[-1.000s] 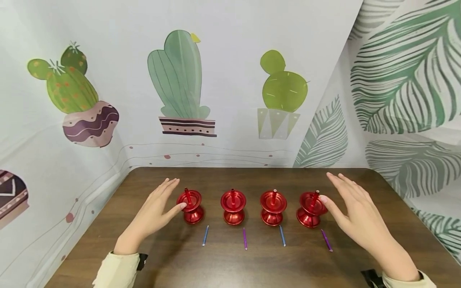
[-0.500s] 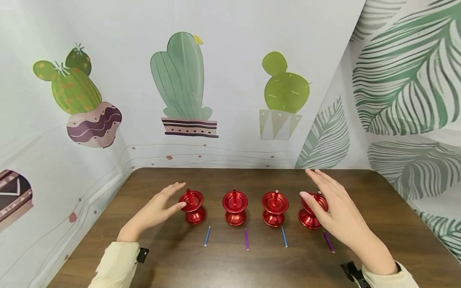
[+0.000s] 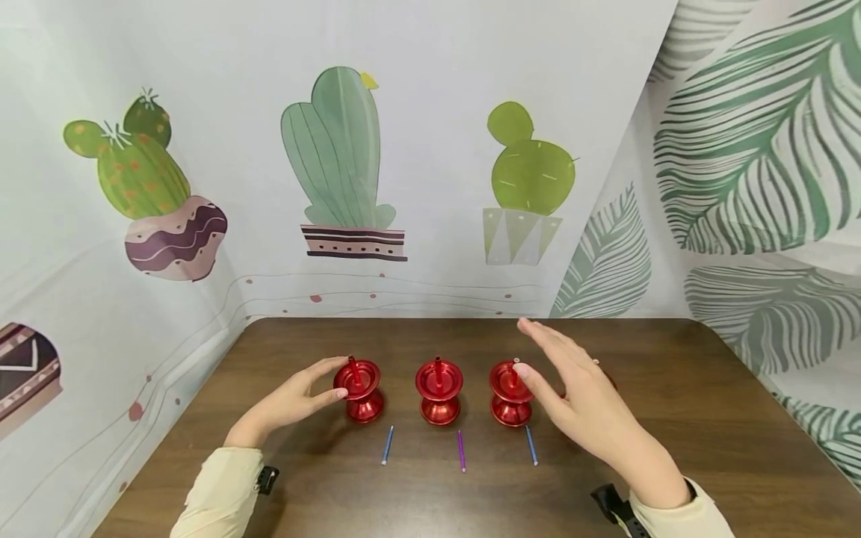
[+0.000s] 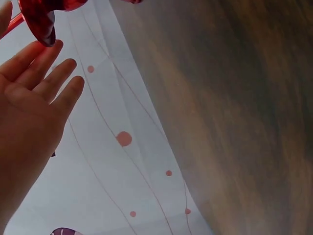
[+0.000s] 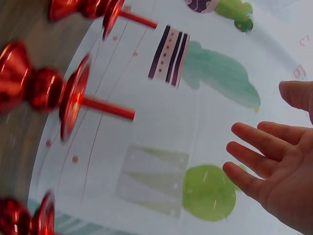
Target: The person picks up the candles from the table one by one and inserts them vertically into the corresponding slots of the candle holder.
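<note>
Red metal candle holders stand in a row, each a dish on a foot with an upright red tube. At the leftmost holder (image 3: 364, 406), my left hand (image 3: 285, 403) has its thumb and fingertips right at the dish rim. The left wrist view shows its fingers fairly straight beside the red dish (image 4: 41, 22). My right hand (image 3: 595, 407) hovers with extended fingers, its thumb overlapping the third holder (image 3: 509, 409). It hides most of the rightmost holder (image 3: 609, 377). In the right wrist view its palm (image 5: 288, 191) holds nothing, apart from the holders.
The second holder (image 3: 440, 407) stands between the hands. In front of the row lie a thin blue stick (image 3: 387, 445), a purple stick (image 3: 461, 451) and another blue stick (image 3: 531, 446). A printed cloth (image 3: 437, 172) hangs behind the brown wooden table (image 3: 417, 501).
My right hand has moved left from beside the rightmost holder, now covering it and the right purple stick. My left hand has shifted slightly, with its fingertips closer to the leftmost dish.
</note>
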A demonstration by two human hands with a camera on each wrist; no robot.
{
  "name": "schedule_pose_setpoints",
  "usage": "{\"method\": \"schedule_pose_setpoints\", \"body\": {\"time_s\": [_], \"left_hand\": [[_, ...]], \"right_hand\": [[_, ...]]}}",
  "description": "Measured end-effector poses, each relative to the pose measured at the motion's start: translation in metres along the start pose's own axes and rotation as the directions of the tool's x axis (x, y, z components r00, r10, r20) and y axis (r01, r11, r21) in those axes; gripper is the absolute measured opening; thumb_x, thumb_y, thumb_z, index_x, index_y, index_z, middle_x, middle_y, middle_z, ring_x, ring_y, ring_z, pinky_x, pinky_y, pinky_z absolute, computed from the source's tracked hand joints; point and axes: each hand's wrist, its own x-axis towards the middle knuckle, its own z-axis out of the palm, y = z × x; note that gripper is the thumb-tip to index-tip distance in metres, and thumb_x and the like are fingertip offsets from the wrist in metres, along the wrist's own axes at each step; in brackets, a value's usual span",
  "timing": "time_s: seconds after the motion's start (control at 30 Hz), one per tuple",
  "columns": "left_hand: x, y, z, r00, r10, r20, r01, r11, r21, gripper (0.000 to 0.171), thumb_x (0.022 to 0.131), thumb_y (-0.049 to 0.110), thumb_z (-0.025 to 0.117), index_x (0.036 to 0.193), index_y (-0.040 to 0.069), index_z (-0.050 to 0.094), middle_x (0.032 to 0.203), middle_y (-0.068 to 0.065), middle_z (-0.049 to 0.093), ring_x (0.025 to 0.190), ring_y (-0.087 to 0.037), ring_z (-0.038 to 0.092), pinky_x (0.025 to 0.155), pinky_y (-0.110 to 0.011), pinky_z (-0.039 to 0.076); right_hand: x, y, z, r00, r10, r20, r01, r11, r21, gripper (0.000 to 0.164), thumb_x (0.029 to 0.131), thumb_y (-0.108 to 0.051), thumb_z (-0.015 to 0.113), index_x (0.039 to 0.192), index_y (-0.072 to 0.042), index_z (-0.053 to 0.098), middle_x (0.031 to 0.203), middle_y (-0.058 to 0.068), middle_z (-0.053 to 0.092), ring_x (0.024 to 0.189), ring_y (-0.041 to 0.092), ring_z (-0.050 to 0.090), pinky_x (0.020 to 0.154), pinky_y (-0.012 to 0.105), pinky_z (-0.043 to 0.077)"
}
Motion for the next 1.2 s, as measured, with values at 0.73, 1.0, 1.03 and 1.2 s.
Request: {"method": "schedule_pose_setpoints", "body": {"time_s": [0.73, 1.0, 1.03, 1.2], "left_hand": [[0.004, -0.002, 0.000, 1.000, 0.001, 0.027, -0.001, 1.000, -0.001, 0.063, 0.088, 0.032, 0.071, 0.138, 0.001, 0.047, 0.139, -0.018, 0.049, 0.133, -0.041, 0.038, 0.101, -0.060, 0.036], [0.004, -0.001, -0.002, 1.000, -0.007, 0.016, 0.007, 1.000, -0.011, 0.062, 0.087, 0.031, 0.071, 0.136, 0.002, 0.049, 0.137, -0.016, 0.052, 0.132, -0.040, 0.039, 0.103, -0.062, 0.032], [0.003, -0.001, -0.002, 1.000, -0.008, 0.016, 0.008, 1.000, -0.012, 0.061, 0.087, 0.031, 0.071, 0.136, 0.002, 0.049, 0.137, -0.016, 0.052, 0.132, -0.040, 0.039, 0.104, -0.062, 0.032], [0.002, 0.000, -0.003, 1.000, -0.023, 0.018, 0.023, 1.000, 0.000, 0.062, 0.087, 0.032, 0.072, 0.136, 0.003, 0.049, 0.137, -0.015, 0.052, 0.132, -0.039, 0.040, 0.103, -0.061, 0.033]], "right_hand": [[0.017, -0.066, 0.075, 0.975, -0.076, 0.210, 0.028, 0.974, 0.223, 0.052, 0.097, -0.037, 0.055, 0.144, -0.015, 0.045, 0.141, -0.001, 0.051, 0.131, 0.018, 0.045, 0.106, 0.042, 0.038], [0.020, -0.079, 0.122, 0.933, -0.054, 0.356, -0.003, 0.987, 0.160, 0.050, 0.101, -0.035, 0.048, 0.139, -0.002, 0.048, 0.135, 0.012, 0.055, 0.125, 0.026, 0.052, 0.103, 0.043, 0.041], [0.020, -0.081, 0.128, 0.926, -0.040, 0.376, -0.013, 0.991, 0.136, 0.050, 0.101, -0.035, 0.048, 0.139, -0.001, 0.048, 0.135, 0.013, 0.055, 0.125, 0.027, 0.052, 0.103, 0.043, 0.042], [0.014, -0.091, 0.149, 0.889, 0.048, 0.456, -0.060, 0.998, 0.013, 0.053, 0.099, -0.034, 0.053, 0.136, 0.003, 0.049, 0.134, 0.017, 0.056, 0.123, 0.034, 0.053, 0.102, 0.049, 0.042]]}}
